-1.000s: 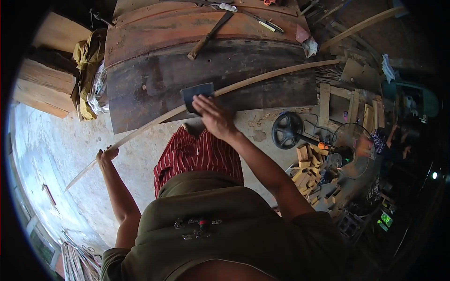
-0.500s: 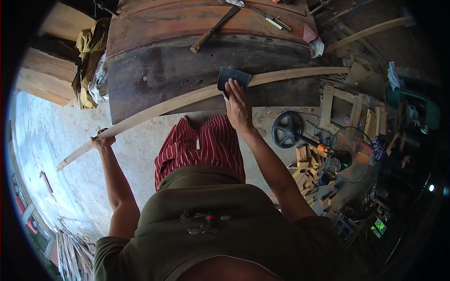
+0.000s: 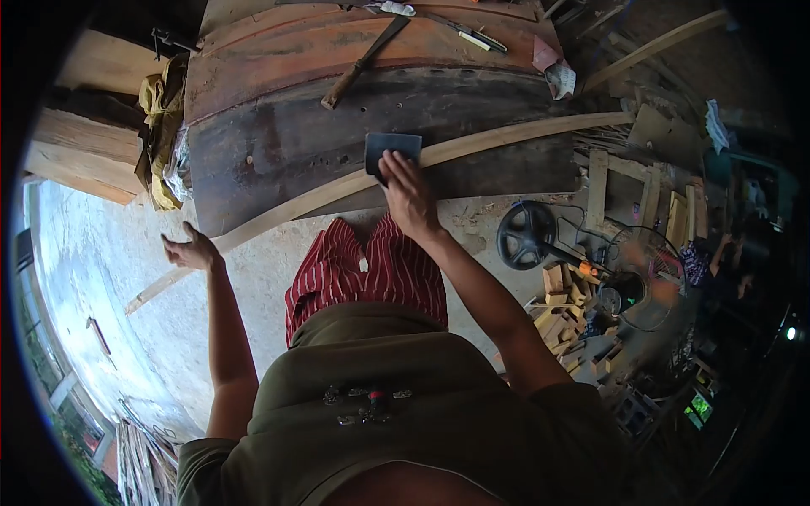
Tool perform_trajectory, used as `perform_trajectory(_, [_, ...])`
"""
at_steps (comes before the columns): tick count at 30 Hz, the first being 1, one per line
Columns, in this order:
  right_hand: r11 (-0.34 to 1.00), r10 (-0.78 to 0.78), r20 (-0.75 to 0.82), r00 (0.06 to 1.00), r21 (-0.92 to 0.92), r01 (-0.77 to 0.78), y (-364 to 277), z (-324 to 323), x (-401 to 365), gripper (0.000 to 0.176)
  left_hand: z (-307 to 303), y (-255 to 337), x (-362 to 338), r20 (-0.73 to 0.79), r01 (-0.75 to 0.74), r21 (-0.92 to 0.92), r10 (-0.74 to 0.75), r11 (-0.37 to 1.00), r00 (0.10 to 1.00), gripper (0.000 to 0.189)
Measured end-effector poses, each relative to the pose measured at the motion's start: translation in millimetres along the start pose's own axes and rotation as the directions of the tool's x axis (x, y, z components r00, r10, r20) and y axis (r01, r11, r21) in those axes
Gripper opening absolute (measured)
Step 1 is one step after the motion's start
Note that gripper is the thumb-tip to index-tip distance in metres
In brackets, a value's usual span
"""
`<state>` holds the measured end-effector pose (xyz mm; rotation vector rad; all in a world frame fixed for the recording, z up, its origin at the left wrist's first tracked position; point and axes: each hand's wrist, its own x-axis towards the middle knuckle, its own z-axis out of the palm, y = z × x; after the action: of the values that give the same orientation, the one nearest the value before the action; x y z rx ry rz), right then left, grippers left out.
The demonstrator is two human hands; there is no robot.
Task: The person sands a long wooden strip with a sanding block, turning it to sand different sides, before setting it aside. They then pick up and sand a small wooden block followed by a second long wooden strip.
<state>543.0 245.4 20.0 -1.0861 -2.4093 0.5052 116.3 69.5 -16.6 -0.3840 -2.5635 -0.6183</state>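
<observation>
And here's the right hand (image 3: 408,192), fingers close together and lying over a dark grey rectangular sheet (image 3: 393,148), holding it against a long, thin, gently curved strip of pale wood (image 3: 506,134); the thumb is hidden, so how hard it grips I can't tell. Over on the other side, the left hand (image 3: 194,250) is wide, thumb well apart from the fingers, right at the strip with nothing clasped in it, and whether skin meets wood there I can't tell! The strip itself runs slantwise across a dark, stained wooden board (image 3: 274,148), its right end out past the board's edge, its left end over the pale concrete floor (image 3: 295,325). Up beyond the sheet lies a flat-bladed tool with a worn wooden handle (image 3: 365,64), and to its right a slim knife with a white and black handle (image 3: 479,39), then a crumpled pink and white paper (image 3: 555,69) by the corner. Off to the right, a wire-caged fan (image 3: 645,282) with a round black base (image 3: 526,235) sits just beside a heap of pale wooden offcuts (image 3: 558,322)
</observation>
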Motion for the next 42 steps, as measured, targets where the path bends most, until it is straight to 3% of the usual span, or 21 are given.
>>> perform_trajectory(1, [1.0,0.002,-0.007,1.0,0.001,-0.002,5,-3,0,0.049,-13,41,-18,0.015,-0.258,-0.112,0.262,0.96,0.965,0.066])
perform_trajectory(3, [0.998,-0.057,0.047,0.997,-0.003,0.057,26,-11,-5,0.054,-53,137,-63,0.165,-0.382,-0.483,0.51,0.788,0.844,0.053])
perform_trajectory(5, [0.99,0.041,-0.103,0.994,-0.128,-0.054,88,-38,-7,0.045,-67,190,-103,0.278,-0.551,-0.557,0.765,0.621,0.581,0.054])
perform_trajectory(7, [0.951,0.19,-0.234,0.954,-0.197,-0.238,160,-78,-6,0.039,-71,229,-140,0.316,-0.621,-0.657,0.904,0.428,0.289,0.054])
perform_trajectory(9, [0.879,0.413,-0.318,0.853,-0.104,-0.465,215,-118,-3,0.041,-71,267,-172,0.25,-0.595,-0.763,0.964,0.253,0.089,0.059])
perform_trajectory(12, [0.811,0.418,-0.424,0.803,-0.225,-0.54,237,-121,-1,0.043,-70,312,-211,0.28,-0.54,-0.807,0.96,0.241,0.01,0.063])
perform_trajectory(14, [0.87,0.324,-0.397,0.859,-0.232,-0.435,211,-100,-4,0.043,-55,323,-235,0.316,-0.573,-0.783,0.948,0.243,-0.029,0.065])
perform_trajectory(16, [0.948,0.218,-0.259,0.941,-0.171,-0.267,174,-84,-14,0.048,-49,325,-248,0.371,-0.605,-0.752,0.927,0.262,-0.06,0.066])
perform_trajectory(18, [0.963,0.208,-0.198,0.958,-0.132,-0.236,175,-97,-25,0.051,-50,317,-244,0.328,-0.672,-0.71,0.943,0.208,-0.053,0.068])
perform_trajectory(19, [0.976,0.181,-0.135,0.974,-0.096,-0.194,184,-102,-29,0.055,-52,312,-241,0.394,-0.68,-0.691,0.917,0.246,-0.069,0.067])
perform_trajectory(24, [0.839,0.373,-0.418,0.828,-0.23,-0.494,311,-173,-27,0.045,-58,288,-222,0.389,-0.678,-0.692,0.919,0.249,-0.059,0.064])
perform_trajectory(26, [0.764,0.51,-0.501,0.699,-0.111,-0.636,333,-176,-24,0.046,-57,284,-217,0.346,-0.724,-0.67,0.932,0.162,-0.111,0.06])
perform_trajectory(28, [0.744,0.526,-0.525,0.669,-0.097,-0.661,303,-157,-17,0.046,-51,278,-220,0.342,-0.73,-0.664,0.934,0.161,-0.106,0.059])
perform_trajectory(31, [0.92,0.323,-0.291,0.901,-0.128,-0.371,223,-122,-25,0.047,-49,280,-220,0.334,-0.739,-0.66,0.934,0.134,-0.128,0.056])
perform_trajectory(34, [0.977,0.213,-0.066,0.975,0.011,-0.213,208,-129,-39,0.047,-57,290,-217,0.296,-0.756,-0.649,0.943,0.081,-0.154,0.05])
perform_trajectory(36, [0.943,0.306,-0.268,0.914,-0.044,-0.328,259,-152,-34,0.046,-60,288,-220,0.39,-0.685,-0.674,0.921,0.277,-0.012,0.049])
perform_trajectory(38, [0.865,0.467,-0.428,0.774,0.041,-0.5,334,-183,-35,0.045,-64,292,-219,0.357,-0.708,-0.666,0.934,0.235,-0.027,0.048])
perform_trajectory(40, [0.707,0.682,-0.329,0.653,0.065,-0.705,401,-206,-40,0.045,-68,296,-220,0.322,-0.724,-0.662,0.946,0.194,-0.04,0.048])
perform_trajectory(42, [0.709,0.664,-0.387,0.64,0.057,-0.703,380,-191,-38,0.045,-70,297,-222,0.382,-0.682,-0.668,0.924,0.296,0.027,0.046])
